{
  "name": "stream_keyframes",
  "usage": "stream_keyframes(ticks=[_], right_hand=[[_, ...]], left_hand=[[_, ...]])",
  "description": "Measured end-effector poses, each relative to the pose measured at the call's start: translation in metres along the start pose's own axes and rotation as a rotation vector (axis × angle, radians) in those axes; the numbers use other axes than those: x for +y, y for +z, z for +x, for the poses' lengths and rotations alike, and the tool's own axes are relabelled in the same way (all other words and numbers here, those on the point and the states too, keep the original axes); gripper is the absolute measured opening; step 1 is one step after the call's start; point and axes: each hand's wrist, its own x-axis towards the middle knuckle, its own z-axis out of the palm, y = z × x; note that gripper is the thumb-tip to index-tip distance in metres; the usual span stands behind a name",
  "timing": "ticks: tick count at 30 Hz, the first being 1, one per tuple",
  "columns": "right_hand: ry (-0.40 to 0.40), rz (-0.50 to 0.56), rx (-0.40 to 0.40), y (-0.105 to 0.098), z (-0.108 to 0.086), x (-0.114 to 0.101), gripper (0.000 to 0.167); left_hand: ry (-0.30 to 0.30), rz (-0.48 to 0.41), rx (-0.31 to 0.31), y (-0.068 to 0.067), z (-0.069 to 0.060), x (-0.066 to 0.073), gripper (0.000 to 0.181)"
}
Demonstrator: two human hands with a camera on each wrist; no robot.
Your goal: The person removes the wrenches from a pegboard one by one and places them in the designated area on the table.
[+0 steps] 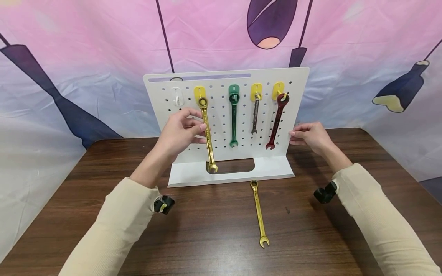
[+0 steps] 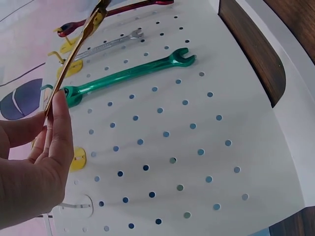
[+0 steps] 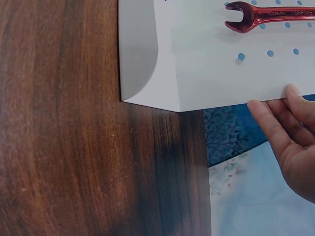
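A white pegboard stand [image 1: 221, 153] holds a green wrench [image 1: 234, 122], a small silver wrench [image 1: 256, 115] and a red wrench [image 1: 277, 122] on hooks. My left hand [image 1: 183, 132] pinches a gold wrench [image 1: 208, 140] between thumb and fingers. Its ring end is up, in front of the left yellow hook [image 1: 199, 92]; I cannot tell whether it is on the hook. At the board's right edge, my right hand [image 1: 309, 137] grips the panel with thumb and fingertips. Another gold wrench [image 1: 259, 214] lies on the table before the stand.
To the left of the yellow hook is a bare white hook [image 1: 177, 96]. The stand rests on a dark wooden table [image 1: 214, 230], with a patterned cloth [image 1: 114, 69] hanging behind. An oblong cutout [image 1: 238, 165] opens at the panel's foot.
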Motion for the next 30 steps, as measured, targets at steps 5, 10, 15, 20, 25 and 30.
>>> stream_keyframes(ticks=[5,10,15,20,25,30], right_hand=[[0.002,-0.007,-0.001,0.000,0.000,0.000,0.022],[-0.006,0.003,-0.003,0.000,0.000,0.000,0.021],[-0.004,0.001,-0.004,0.001,0.000,-0.001,0.021],[-0.002,-0.007,-0.001,0.001,-0.001,0.000,0.023],[-0.002,-0.006,0.000,0.001,-0.001,0.000,0.024],[-0.003,-0.007,0.005,0.001,0.000,0.000,0.023]], left_hand=[[0.000,-0.014,-0.006,0.003,-0.003,-0.001,0.021],[-0.012,-0.041,-0.014,0.009,-0.006,-0.008,0.020],[-0.029,-0.083,-0.029,0.018,-0.009,-0.022,0.017],[-0.063,-0.112,-0.051,0.028,-0.011,-0.038,0.017],[-0.122,-0.144,-0.066,0.038,-0.014,-0.054,0.017],[-0.174,-0.193,-0.089,0.049,-0.016,-0.067,0.017]])
